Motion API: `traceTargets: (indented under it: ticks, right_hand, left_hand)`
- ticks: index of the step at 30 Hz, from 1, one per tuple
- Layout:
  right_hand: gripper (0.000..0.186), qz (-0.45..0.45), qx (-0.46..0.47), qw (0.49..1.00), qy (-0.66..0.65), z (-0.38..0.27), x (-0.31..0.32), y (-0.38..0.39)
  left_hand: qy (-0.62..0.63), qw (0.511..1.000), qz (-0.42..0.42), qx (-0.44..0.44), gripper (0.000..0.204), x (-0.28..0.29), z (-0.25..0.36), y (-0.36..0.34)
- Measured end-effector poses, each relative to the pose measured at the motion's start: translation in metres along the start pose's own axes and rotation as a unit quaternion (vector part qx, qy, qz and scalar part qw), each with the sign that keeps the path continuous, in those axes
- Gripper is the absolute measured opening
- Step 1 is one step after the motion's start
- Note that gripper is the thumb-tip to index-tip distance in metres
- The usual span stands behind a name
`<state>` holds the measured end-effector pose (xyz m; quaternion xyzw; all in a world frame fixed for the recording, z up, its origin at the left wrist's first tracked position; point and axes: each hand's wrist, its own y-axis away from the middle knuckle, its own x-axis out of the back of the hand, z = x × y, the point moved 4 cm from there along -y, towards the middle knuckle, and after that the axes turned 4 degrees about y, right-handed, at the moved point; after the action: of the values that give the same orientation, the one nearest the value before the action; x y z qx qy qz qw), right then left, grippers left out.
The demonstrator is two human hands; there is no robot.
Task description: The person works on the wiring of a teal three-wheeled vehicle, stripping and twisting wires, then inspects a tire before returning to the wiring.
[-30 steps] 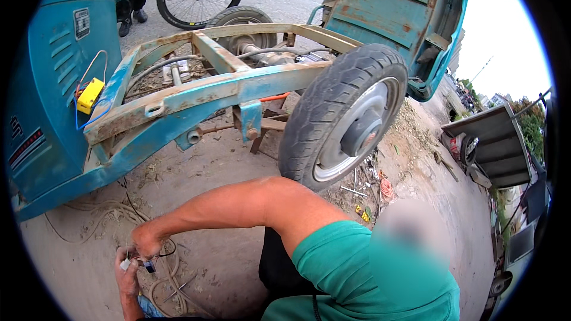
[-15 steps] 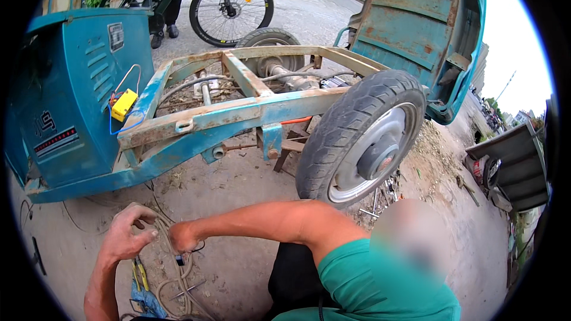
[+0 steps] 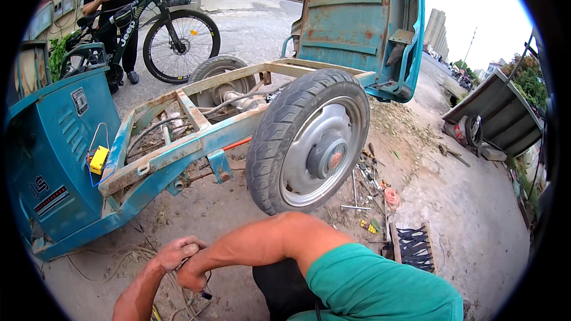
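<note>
My left hand [image 3: 176, 252] and my right hand [image 3: 193, 273] meet low in the view, above the ground beside the teal vehicle frame [image 3: 184, 151]. Both have curled fingers. A short piece of a dark, thin thing [image 3: 206, 293] shows below my right fist; its kind is hidden by my fingers. What my left fingers pinch is also hidden. Beneath my hands, tan cables [image 3: 180, 298] lie on the ground. A yellow handle [image 3: 156, 313] shows at the lower edge, next to my left forearm.
A large wheel [image 3: 315, 142] stands in front of my right arm. Scattered tools [image 3: 358, 199], an orange cord coil [image 3: 391, 198] and a strapped wooden stool [image 3: 413, 246] lie to the right. A yellow box [image 3: 99, 159] sits by the teal cabinet [image 3: 65, 148]. Another person stands behind a bicycle [image 3: 178, 47].
My view has swung to the right and up. My hands, apart before, have come together; my left fingers have closed from a loose, spread curl.
</note>
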<state>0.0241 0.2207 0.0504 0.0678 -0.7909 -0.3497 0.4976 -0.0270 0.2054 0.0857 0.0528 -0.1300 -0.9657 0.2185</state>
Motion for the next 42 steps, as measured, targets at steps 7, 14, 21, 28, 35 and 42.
traceTargets:
  ticks: [7,14,21,28,35,42]
  right_hand:
    - [0.033,0.017,0.002,0.998,-0.056,0.007,-0.008,-0.004]
    - [0.033,-0.229,-0.4,0.884,0.074,-0.042,-0.003,-0.051]
    - [0.03,-0.106,-0.052,0.992,-0.035,0.012,-0.024,-0.027]
    - [0.023,-0.095,-0.068,0.99,-0.075,0.03,-0.032,-0.037]
    - [0.019,-0.11,-0.067,0.989,-0.076,0.034,-0.039,-0.033]
    - [0.024,-0.072,-0.004,0.995,-0.063,0.036,-0.036,-0.048]
  left_hand:
    - [0.031,0.998,0.042,0.023,0.039,0.007,-0.027,-0.009]
    - [-0.003,0.988,0.097,0.12,0.026,0.019,-0.074,-0.002]
    - [-0.02,0.988,0.098,0.116,0.029,0.023,-0.089,-0.006]
    - [-0.115,0.98,0.127,0.097,0.034,0.026,-0.062,-0.011]
    - [-0.124,0.979,0.118,0.107,0.035,0.023,-0.063,-0.015]
    - [-0.139,0.974,0.119,0.132,0.044,0.032,-0.073,-0.009]
